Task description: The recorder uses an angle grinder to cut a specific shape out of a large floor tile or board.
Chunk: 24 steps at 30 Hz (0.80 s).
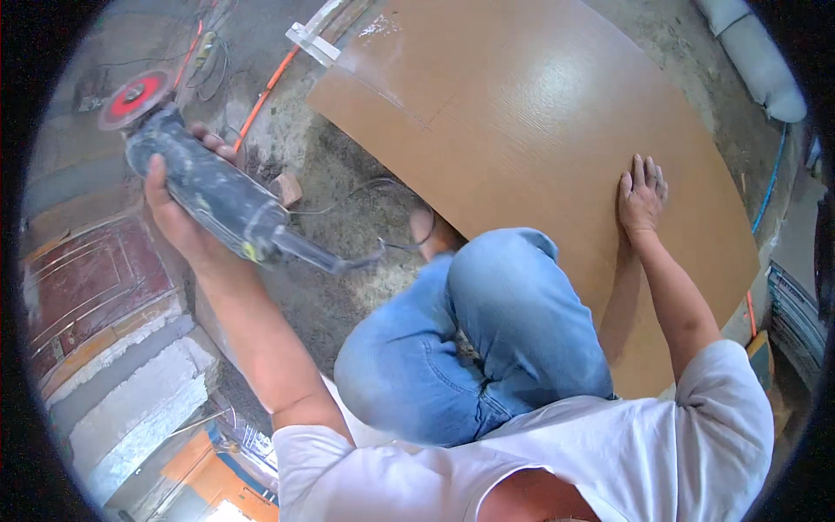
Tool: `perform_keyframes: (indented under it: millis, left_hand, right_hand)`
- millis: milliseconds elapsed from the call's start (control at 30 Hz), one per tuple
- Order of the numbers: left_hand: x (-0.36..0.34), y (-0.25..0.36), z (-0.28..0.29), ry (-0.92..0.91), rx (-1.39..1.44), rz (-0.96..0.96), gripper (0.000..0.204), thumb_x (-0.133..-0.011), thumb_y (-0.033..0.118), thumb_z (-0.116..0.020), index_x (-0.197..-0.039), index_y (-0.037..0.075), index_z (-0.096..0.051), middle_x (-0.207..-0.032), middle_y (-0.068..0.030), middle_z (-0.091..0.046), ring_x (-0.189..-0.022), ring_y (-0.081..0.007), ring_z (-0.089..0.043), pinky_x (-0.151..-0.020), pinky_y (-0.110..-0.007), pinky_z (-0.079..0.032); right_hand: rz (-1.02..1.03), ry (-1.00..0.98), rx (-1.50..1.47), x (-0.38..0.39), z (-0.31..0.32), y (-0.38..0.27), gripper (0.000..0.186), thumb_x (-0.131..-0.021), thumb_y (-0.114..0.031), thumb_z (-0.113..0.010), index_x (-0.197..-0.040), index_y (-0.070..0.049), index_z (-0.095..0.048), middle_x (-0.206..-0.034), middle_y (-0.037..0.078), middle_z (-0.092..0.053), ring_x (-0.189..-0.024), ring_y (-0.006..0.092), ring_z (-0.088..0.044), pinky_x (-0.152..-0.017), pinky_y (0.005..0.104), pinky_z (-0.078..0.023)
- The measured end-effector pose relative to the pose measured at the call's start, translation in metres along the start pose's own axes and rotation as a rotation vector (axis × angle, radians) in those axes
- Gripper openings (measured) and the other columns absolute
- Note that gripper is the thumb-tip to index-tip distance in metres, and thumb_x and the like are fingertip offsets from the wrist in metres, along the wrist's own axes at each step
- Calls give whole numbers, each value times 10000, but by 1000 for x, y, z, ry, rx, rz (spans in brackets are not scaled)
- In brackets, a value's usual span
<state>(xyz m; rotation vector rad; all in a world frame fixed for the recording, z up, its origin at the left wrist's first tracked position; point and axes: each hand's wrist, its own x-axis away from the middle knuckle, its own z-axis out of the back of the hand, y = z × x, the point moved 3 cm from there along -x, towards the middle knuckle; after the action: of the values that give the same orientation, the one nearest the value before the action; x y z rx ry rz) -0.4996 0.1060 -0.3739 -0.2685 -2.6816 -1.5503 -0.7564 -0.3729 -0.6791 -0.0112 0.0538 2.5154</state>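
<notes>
My left hand grips a dusty angle grinder raised off the board at the left, its red disc at the upper end and a cord trailing from the lower end. My right hand lies flat on a large brown board, fingers stretched out near its right side. I am down low over the board with my jeans-clad legs bent, and a bare foot shows at the board's left edge. Faint lines mark the board's upper left part.
Concrete floor with orange hose or cord and a brick piece lies left of the board. A white straightedge sits at its top corner. Further left are a reddish panel and white blocks. Grey sacks and a blue hose are at right.
</notes>
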Motion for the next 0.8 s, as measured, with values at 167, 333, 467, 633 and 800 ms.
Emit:
perform_keyframes:
  millis: [167, 333, 467, 633, 800]
  left_hand:
    - [-30, 21, 6, -255, 91, 25, 529, -845, 276, -586, -1193, -73, -395, -1059, -193, -498, -968, -282, -527, -889, -374, -473]
    - [-75, -14, 16, -164, 117, -87, 560, -828, 375, -578, -1142, -70, -445, -1017, -157, -513, -922, -258, -536, -820, -365, -487]
    - [-104, -65, 54, -279, 398, 211, 647, -823, 382, -594, -1236, -60, -366, -1098, -141, -468, -941, -243, -505, -830, -383, -465]
    - [-129, -121, 94, -355, 664, 352, 765, -803, 318, -668, -1341, -35, -255, -1140, -93, -428, -905, -212, -468, -785, -373, -433]
    - [-152, -134, 115, -241, 656, 354, 788, -777, 263, -713, -1324, -27, -225, -1122, -112, -393, -887, -217, -453, -755, -372, -413]
  right_hand:
    - [-117, -41, -70, 18, -1, -5, 495, -927, -361, -431, -1376, -155, -400, -1447, 116, -346, -1350, 313, -282, -1099, 494, -195]
    - [-119, -47, -63, 85, 2, -35, 498, -929, -309, -438, -1373, -87, -398, -1443, 164, -334, -1337, 343, -287, -1104, 464, -208]
    - [-135, -15, -28, 92, -1, -29, 493, -887, -255, -473, -1350, -90, -434, -1419, 150, -369, -1330, 341, -294, -1098, 454, -207]
    - [-139, -14, -66, 99, 0, -25, 485, -917, -248, -422, -1363, -59, -414, -1433, 166, -341, -1343, 336, -272, -1110, 438, -195]
    - [-184, -52, -73, 97, 17, -18, 493, -930, -227, -379, -1387, -40, -370, -1457, 183, -290, -1359, 333, -241, -1116, 430, -186]
